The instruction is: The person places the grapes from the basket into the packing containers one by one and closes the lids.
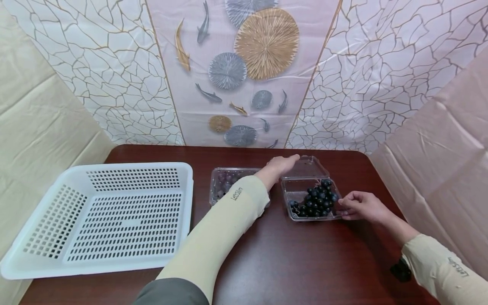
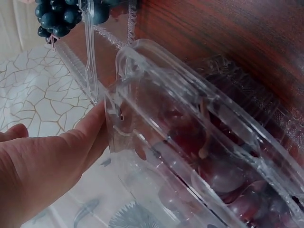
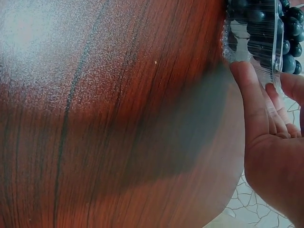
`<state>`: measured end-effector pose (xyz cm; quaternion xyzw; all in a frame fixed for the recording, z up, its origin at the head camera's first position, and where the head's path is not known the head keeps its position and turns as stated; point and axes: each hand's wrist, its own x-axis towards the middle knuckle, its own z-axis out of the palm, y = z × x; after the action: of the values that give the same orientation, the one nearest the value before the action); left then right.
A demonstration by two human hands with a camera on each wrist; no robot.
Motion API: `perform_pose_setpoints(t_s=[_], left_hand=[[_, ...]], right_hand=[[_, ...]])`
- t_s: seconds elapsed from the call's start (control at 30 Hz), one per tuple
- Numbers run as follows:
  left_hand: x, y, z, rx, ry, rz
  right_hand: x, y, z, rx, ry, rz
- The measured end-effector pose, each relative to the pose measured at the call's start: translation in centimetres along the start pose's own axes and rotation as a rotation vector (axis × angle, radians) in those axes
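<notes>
A clear plastic clamshell box [image 1: 286, 206] stands on the table with its lid [image 1: 305, 167] folded back. Inside lies a bunch of dark grapes [image 1: 318, 199], piled toward the right. My right hand [image 1: 362, 206] pinches the box's right side, thumb at the rim and fingers against the outer wall, as the right wrist view shows. Reaching across, my left hand [image 1: 280, 165] is at the left side of the lid, its fingers fairly straight; plastic partly hides the fingertips in the left wrist view. Below the left forearm sits a second clear box [image 1: 215, 171] with reddish grapes [image 2: 223, 175], partly covered by the sleeve.
A large white plastic basket [image 1: 187, 212] with slotted walls stands on the left of the dark wooden table [image 1: 289, 262]. Patterned cloth [image 1: 236, 106] hangs behind the table, and plain cloth panels close in both sides.
</notes>
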<state>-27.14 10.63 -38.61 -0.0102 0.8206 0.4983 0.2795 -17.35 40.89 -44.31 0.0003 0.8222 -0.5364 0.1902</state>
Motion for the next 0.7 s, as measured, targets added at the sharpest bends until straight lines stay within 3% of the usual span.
perform_pose_setpoints(t_s=[0.23, 0.43, 0.7], left_hand=[[-0.03, -0.20, 0.53, -0.012, 0.046, 0.013], [-0.10, 0.04, 0.68, -0.050, 0.119, -0.036], [-0.13, 0.36, 0.31, -0.013, 0.142, -0.031]], right_hand=[[0.26, -0.10, -0.08, -0.029, -0.014, -0.022], [0.34, -0.16, -0.13, -0.031, -0.029, -0.031], [0.40, -0.01, -0.19, -0.023, -0.034, -0.040]])
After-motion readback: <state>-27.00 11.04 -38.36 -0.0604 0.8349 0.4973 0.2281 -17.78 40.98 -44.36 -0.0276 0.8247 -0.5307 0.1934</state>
